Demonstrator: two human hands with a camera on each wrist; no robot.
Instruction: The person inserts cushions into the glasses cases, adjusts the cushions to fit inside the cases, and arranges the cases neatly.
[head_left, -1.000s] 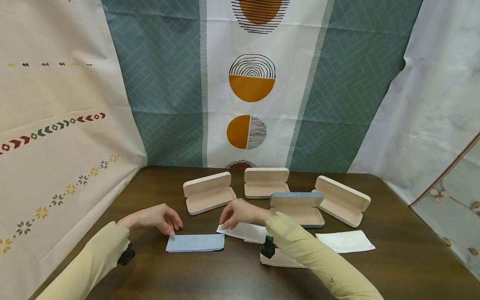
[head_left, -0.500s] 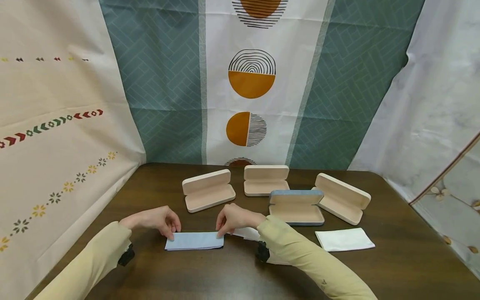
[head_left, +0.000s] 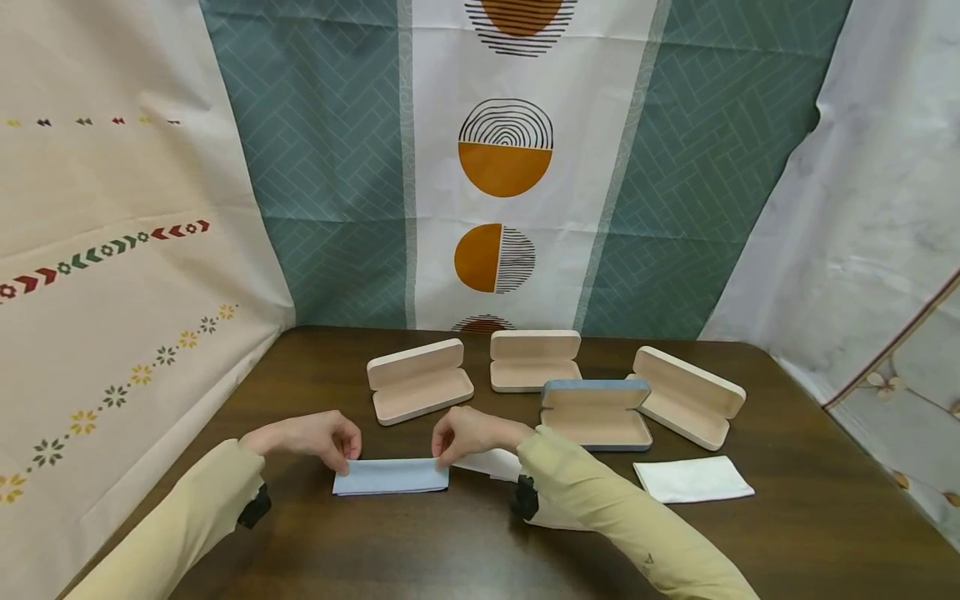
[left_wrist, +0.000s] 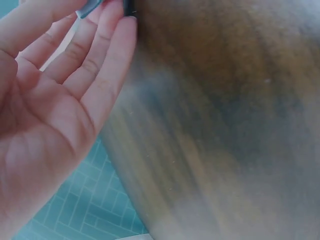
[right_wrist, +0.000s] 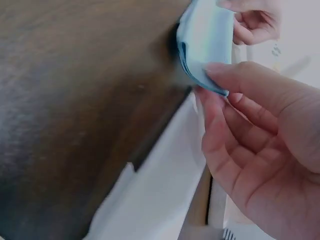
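Brown wood fills the bottom of my head feed: the table [head_left: 300, 542], bearing the left cream case [head_left: 423, 396], middle cream case [head_left: 535, 375], right cream case [head_left: 686, 408] and blue-grey case [head_left: 596, 427], all open. The right sleeve [head_left: 630, 508] crosses near the blue-grey case; a careless swing could, I judge, shove it. Between both hands lies the folded blue cloth [head_left: 390, 477]. The left hand [head_left: 315, 437] pinches its left end, the right hand [head_left: 476, 435] its right end; I can't tell whether it is clear of the wood. My main worry is the white cloth [head_left: 491, 463] partly hidden by the right hand: those fingers, so close, might snag its edge and drag it along. The other white cloth [head_left: 693, 481] lies well apart, safer. Smallest of all, the blue layers [right_wrist: 186, 65] gape along one edge on my right wrist feed; if either pinch slackens or the hands pull unevenly, I expect the fold to skew or slip open.
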